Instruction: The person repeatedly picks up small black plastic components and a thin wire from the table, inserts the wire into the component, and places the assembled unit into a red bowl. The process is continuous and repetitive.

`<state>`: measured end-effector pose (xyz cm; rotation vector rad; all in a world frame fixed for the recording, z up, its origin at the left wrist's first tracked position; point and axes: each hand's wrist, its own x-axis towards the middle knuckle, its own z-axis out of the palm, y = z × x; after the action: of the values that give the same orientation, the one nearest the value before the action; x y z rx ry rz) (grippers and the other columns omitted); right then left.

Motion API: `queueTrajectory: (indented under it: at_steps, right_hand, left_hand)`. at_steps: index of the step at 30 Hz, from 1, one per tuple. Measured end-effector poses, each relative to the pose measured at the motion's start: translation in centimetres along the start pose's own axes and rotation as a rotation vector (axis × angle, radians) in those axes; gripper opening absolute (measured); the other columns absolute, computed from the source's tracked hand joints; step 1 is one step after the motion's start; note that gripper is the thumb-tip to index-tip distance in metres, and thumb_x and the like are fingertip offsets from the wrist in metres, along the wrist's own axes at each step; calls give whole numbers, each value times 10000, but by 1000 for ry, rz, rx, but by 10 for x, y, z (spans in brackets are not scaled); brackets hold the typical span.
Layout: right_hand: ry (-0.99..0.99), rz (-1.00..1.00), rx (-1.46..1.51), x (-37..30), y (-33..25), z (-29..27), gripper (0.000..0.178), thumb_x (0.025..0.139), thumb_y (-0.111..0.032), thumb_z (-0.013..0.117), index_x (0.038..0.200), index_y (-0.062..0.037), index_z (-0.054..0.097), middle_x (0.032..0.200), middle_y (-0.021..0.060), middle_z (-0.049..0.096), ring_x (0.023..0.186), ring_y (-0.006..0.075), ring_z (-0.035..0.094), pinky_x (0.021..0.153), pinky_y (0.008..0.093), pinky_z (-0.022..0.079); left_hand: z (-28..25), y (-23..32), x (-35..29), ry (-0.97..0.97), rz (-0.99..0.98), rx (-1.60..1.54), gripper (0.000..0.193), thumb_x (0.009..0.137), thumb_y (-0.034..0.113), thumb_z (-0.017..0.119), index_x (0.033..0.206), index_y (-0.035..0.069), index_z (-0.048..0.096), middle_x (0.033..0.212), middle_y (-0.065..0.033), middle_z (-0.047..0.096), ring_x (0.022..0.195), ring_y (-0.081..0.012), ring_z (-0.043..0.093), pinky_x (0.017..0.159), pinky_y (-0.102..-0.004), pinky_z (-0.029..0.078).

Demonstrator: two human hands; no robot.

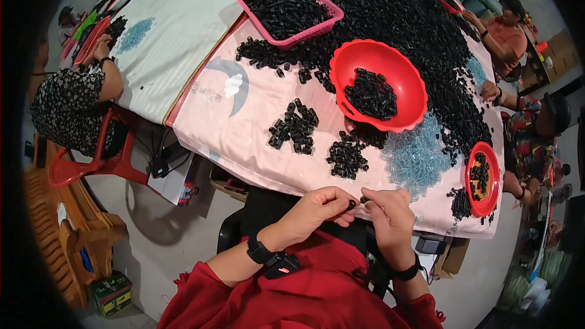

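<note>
A: Nearest the camera were red sleeves, and above them the left hand (317, 210) and right hand (387, 210), held together just off the near edge of the surface (244, 128).

B: Closed or open?

A: Both pinched shut, each on a small black piece: one (351, 205) at the left fingertips, another (364, 199) at the right's, nearly touching.

B: Which way did they point?

A: They seemed to lie end to end, long axis running left to right along the near edge; too small to be sure.

B: How far along did the work look?

A: Early, I'd judge. Two small heaps (294, 127) (347, 157) lay near that edge and some sat in the red bowl (378, 84), but a huge black mound (402, 18) covered the far side.
</note>
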<state>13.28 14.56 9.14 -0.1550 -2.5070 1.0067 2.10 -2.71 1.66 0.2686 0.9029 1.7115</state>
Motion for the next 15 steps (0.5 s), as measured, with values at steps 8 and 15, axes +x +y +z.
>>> queueTrajectory:
  at_steps: [8,15]
  right_hand:
    - [-1,-43,-85,-20,-5,10,245,945,-30,726,1182,-56,779,953,38,702,956,219,636,953,391,349]
    - [23,-105,-142,-29,-8,15,239,939,-30,746,1175,-62,771,930,57,694,887,236,655,905,413,358]
  left_hand:
    - [6,-9,-9,27,37,75,278,1131,270,606,1224,23,694,1122,-59,736,1014,-134,700,874,-307,594]
    - [7,-18,-16,30,74,76,245,1127,260,618,1170,35,703,1070,-30,713,952,-106,668,849,-288,570]
